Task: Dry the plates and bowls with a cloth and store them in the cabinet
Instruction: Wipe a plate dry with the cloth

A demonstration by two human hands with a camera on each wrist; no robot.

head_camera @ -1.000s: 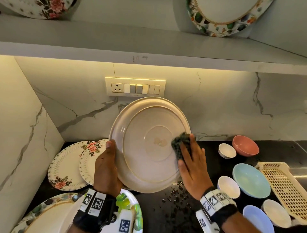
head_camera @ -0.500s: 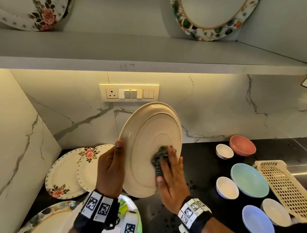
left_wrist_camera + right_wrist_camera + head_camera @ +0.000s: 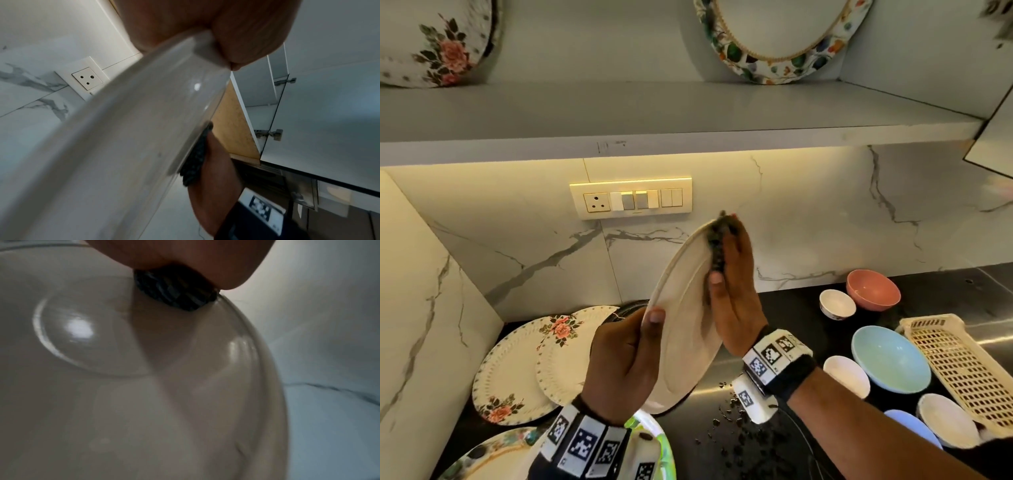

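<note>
1. Cream plate point(image 3: 681, 329) is held up on edge above the bench, gripped at its rim by the left hand point(image 3: 625, 359).
2. Dark cloth point(image 3: 719, 240) is pressed on it by the right hand point(image 3: 736, 298).
3. It looks stiff, slippery and easily broken; the rim is best held.

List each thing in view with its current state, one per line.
Plain cream round plate: tilted on edge, off the counter.
Left hand: grips the plate's lower rim.
Right hand: presses the cloth on the plate.
Dark checked cloth: bunched near the plate's upper rim.
Pink bowl: upright on the counter.
Cream plastic basket: on the counter, beside the bowls.
</note>
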